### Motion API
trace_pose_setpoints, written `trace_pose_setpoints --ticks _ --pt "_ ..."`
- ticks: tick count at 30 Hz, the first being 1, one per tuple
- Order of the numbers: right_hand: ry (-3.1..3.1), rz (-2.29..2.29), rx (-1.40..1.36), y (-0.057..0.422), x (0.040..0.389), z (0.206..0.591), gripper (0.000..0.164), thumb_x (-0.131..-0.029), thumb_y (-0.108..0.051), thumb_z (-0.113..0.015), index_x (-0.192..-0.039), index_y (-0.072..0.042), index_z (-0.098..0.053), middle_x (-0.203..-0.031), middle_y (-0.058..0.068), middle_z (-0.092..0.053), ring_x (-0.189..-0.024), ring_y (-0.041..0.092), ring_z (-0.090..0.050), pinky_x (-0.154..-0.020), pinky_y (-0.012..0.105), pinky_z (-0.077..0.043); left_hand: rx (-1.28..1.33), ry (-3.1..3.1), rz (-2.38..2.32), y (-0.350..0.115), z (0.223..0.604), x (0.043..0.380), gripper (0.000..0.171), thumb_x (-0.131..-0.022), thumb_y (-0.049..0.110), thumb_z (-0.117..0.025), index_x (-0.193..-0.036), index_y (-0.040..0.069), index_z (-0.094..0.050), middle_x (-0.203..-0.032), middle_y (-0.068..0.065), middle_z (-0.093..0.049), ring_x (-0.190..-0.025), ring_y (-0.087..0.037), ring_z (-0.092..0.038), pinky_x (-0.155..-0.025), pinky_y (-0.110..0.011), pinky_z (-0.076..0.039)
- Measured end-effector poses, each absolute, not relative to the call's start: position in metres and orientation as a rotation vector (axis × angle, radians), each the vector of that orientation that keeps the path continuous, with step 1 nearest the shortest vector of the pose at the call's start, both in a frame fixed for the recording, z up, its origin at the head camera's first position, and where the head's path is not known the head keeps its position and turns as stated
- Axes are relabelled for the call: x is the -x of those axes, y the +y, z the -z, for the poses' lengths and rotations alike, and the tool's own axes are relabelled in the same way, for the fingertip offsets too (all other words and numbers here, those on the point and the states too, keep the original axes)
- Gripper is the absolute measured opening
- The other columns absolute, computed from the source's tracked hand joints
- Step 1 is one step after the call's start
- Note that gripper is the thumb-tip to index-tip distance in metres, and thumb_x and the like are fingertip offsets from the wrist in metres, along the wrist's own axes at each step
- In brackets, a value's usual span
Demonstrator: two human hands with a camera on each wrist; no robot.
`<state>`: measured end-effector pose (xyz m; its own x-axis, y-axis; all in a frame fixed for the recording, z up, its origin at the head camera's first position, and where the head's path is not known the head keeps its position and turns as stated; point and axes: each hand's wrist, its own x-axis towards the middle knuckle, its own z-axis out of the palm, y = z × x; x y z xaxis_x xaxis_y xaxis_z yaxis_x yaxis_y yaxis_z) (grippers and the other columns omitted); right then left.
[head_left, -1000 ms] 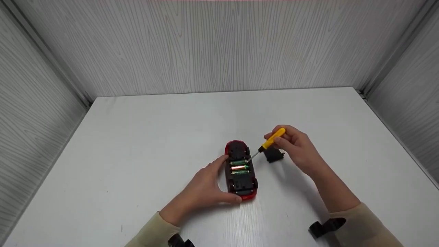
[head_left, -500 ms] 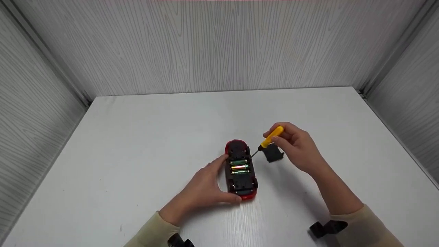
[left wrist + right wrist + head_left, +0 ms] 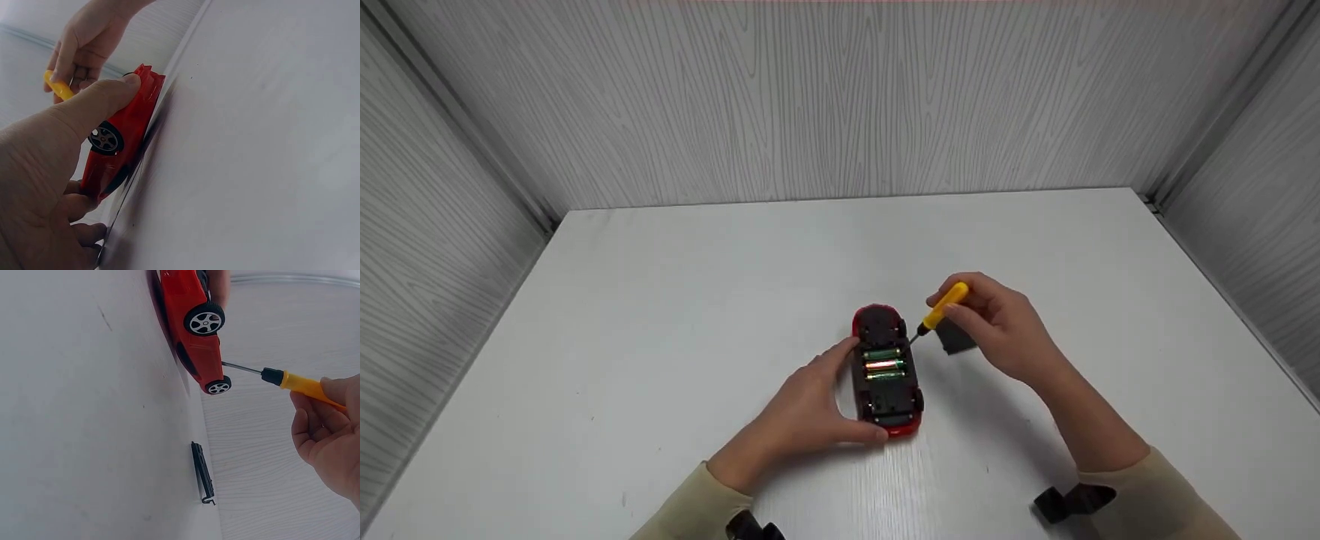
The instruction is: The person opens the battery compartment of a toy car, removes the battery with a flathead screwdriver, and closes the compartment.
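Note:
A red toy car (image 3: 891, 401) lies upside down on the white table, its black underside facing up. Three green batteries (image 3: 885, 365) sit side by side in its uncovered compartment. My left hand (image 3: 810, 409) grips the car from the left, thumb at the near end and fingers toward the far end. My right hand (image 3: 1005, 326) holds a screwdriver (image 3: 944, 306) by its yellow handle, slanting down to the left. Its metal shaft reaches the right edge of the compartment, beside the farthest battery; in the right wrist view the car body (image 3: 194, 343) hides the tip.
A black battery cover (image 3: 955, 338) lies on the table right of the car, partly behind my right hand. Grey wood-grain panels (image 3: 840, 97) enclose the table (image 3: 660, 300) at the back and both sides.
The screwdriver tip first lifts off the farthest battery's right end, then comes back down to the compartment edge. My right hand shifts slightly left. The car and left hand stay put.

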<state>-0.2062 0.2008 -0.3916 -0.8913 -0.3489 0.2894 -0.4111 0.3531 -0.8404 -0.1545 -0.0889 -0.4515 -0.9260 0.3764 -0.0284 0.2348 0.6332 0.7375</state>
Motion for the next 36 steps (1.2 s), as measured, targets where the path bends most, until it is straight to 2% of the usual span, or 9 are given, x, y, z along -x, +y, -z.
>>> trace_pose_setpoints --ticks 5,10,19,28,36 --pt "-2.533 -1.579 -0.739 0.200 0.205 0.392 0.019 -0.106 -0.011 -0.066 -0.125 -0.014 -0.068 -0.119 -0.004 -0.075 -0.104 0.016 -0.073 -0.093 0.026 -0.057 -0.518 2.677 -1.182 -0.089 0.452 0.154 0.131 -0.063 0.066 -0.095 -0.168 0.020 -0.031 -0.165 -0.003 -0.043 -0.150 -0.026 -0.041 -0.121 -0.050 -0.035" --pt "-2.562 -1.526 -0.749 0.199 0.202 0.393 0.020 -0.106 -0.011 -0.067 -0.125 -0.015 -0.068 -0.120 -0.005 -0.074 -0.105 0.015 -0.073 -0.093 0.025 -0.057 -0.503 2.658 -1.177 -0.089 0.450 0.152 0.130 -0.064 0.064 -0.095 -0.169 0.021 -0.030 -0.166 -0.003 -0.042 -0.151 -0.025 -0.040 -0.122 -0.050 -0.034" --pt "-2.552 -1.616 -0.742 0.202 0.207 0.395 0.018 -0.106 -0.009 -0.066 -0.124 -0.012 -0.067 -0.121 -0.003 -0.076 -0.108 0.015 -0.073 -0.095 0.025 -0.057 -0.507 2.660 -1.193 -0.090 0.450 0.150 0.129 -0.064 0.065 -0.095 -0.168 0.020 -0.032 -0.165 -0.003 -0.044 -0.149 -0.026 -0.042 -0.121 -0.050 -0.035" --pt "-2.516 -1.765 -0.692 0.211 0.214 0.403 0.018 -0.107 -0.007 -0.063 -0.125 -0.006 -0.065 -0.124 0.002 -0.076 -0.112 0.022 -0.072 -0.099 0.027 -0.055 -0.493 2.635 -1.200 -0.088 0.451 0.151 0.129 -0.065 0.065 -0.095 -0.168 0.022 -0.030 -0.166 -0.002 -0.042 -0.150 -0.026 -0.040 -0.121 -0.050 -0.035" --pt "-2.464 -1.884 -0.667 0.219 0.219 0.410 0.020 -0.108 -0.008 -0.062 -0.127 -0.001 -0.063 -0.126 0.009 -0.075 -0.115 0.024 -0.070 -0.096 0.029 -0.057 -0.498 2.641 -1.201 -0.087 0.451 0.151 0.129 -0.065 0.066 -0.095 -0.168 0.022 -0.031 -0.165 -0.001 -0.043 -0.150 -0.024 -0.041 -0.122 -0.049 -0.034"
